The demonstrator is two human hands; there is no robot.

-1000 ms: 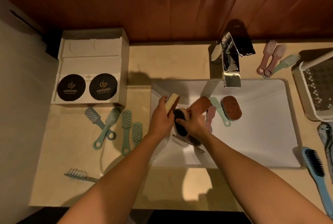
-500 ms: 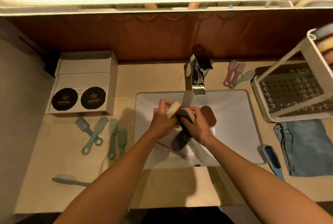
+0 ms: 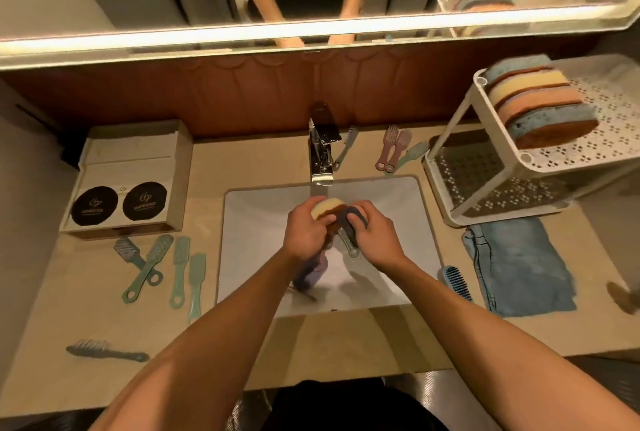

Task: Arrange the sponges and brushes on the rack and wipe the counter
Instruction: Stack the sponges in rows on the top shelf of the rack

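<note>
Both hands over the sink (image 3: 408,222), bunching things up to carry in one go. Left hand (image 3: 306,235) with grip tight on a yellow sponge (image 3: 327,206); right hand (image 3: 375,235) with grip tight on a dark sponge (image 3: 346,222) and a small brush (image 3: 347,244). Rack (image 3: 519,184) far right on the counter (image 3: 346,344), top shelf already full of sponges (image 3: 540,101), low shelf bare. Green brushes (image 3: 166,268) left, pink brushes (image 3: 393,148) far by the tap (image 3: 320,150), blue brush (image 3: 455,280) right. Blue cloth (image 3: 519,268) near the rack for wiping. Nothing in the way to the rack.
</note>
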